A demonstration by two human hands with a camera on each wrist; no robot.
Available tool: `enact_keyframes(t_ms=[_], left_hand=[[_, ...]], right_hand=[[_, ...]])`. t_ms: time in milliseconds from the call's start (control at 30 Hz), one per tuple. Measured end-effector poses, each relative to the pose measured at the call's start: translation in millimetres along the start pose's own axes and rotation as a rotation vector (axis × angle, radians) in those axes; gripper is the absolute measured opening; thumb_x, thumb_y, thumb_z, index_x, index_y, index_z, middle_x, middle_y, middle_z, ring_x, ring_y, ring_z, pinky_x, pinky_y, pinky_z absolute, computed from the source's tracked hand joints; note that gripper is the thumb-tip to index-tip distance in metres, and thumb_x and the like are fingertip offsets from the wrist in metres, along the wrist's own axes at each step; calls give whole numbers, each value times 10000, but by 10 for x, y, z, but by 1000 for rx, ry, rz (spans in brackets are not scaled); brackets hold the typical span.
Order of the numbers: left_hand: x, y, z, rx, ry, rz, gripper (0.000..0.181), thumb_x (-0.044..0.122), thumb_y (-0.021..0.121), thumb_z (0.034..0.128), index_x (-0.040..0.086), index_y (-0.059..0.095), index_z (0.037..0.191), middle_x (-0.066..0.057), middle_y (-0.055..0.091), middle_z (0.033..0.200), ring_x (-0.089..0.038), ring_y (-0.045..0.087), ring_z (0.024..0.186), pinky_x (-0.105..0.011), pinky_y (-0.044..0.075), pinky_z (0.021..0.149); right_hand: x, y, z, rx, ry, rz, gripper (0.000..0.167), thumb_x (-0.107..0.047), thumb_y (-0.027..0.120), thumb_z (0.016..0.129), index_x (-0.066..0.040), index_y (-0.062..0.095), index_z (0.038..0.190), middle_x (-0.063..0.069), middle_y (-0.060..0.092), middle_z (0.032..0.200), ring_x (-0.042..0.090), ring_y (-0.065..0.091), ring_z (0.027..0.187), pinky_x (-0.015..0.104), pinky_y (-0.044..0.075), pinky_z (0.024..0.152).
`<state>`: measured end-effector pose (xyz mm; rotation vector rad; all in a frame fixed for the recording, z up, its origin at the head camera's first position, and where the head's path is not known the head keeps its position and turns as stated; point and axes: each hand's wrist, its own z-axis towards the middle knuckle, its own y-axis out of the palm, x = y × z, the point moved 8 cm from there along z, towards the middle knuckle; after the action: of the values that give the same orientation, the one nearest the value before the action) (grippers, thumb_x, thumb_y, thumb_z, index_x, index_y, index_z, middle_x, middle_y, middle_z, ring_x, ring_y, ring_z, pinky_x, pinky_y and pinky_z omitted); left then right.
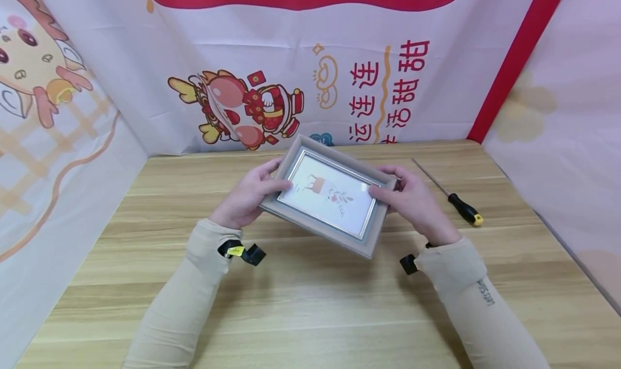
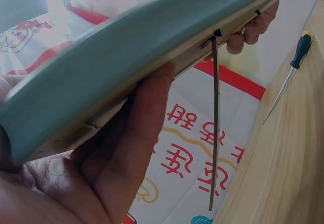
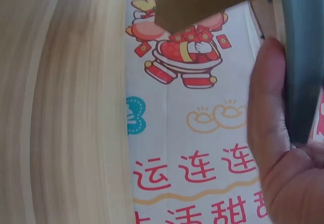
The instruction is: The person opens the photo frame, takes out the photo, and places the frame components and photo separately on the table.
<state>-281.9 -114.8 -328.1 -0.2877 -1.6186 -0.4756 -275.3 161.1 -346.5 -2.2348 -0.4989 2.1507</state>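
Note:
A grey-blue picture frame (image 1: pixel 317 222) with a silver inner border is held up above the table, tilted, its picture of a deer-like figure with flowers facing the head camera. My left hand (image 1: pixel 249 196) grips its left end, thumb on the front and fingers underneath. At the opposite end my right hand (image 1: pixel 412 199) grips it the same way. Seen from the left wrist, a thin stand leg (image 2: pixel 215 123) hangs from the back of the frame. In the right wrist view this stand (image 3: pixel 202 6) appears as a flat brown board swung out from the back.
A screwdriver (image 1: pixel 456 196) with a black and yellow handle lies on the wooden table (image 1: pixel 310 315), right of the frame. Printed white cloth (image 1: pixel 291 40) hangs behind the table and along both sides.

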Motion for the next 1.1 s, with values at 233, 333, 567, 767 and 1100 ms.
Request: enact_keyframes(t_ms=[233,333,567,767,1100], left_hand=[[-47,-9,-13,-21,-43,5,609,111,599,955,102,378,1523,-174,633,1230,-256,723,915,-386,580,785],[-80,42,-7,-79,-52,17,591,91,578,951,75,390,1511,-169,652,1188,-253,725,899,-386,582,777],[-167,154,22,-176,-81,35,568,111,571,951,47,399,1489,-178,641,1208,-268,715,935,-425,574,803],[-179,36,58,-79,-68,41,524,171,554,972,33,445,1466,-158,644,1183,-235,714,894,-381,585,787],[-159,86,39,-140,-83,84,524,152,574,974,29,445,1467,-181,629,1225,-268,706,944,-430,573,822]], right_hand=[[75,81,-19,-137,53,-153,510,-281,795,858,-61,551,1248,172,669,1092,277,668,933,382,565,797],[94,177,-31,-223,60,-162,576,-271,787,865,-89,532,1348,170,672,1127,280,674,969,398,569,807],[116,379,-75,-330,69,-186,602,-305,752,897,-169,497,1424,153,676,1082,286,696,911,428,588,740],[96,382,-82,-280,58,-197,523,-350,712,924,-194,505,1379,120,679,1076,276,695,897,422,585,735],[68,349,-54,-236,28,-218,527,-316,731,914,-155,538,1377,143,672,1046,274,685,877,412,583,723]])
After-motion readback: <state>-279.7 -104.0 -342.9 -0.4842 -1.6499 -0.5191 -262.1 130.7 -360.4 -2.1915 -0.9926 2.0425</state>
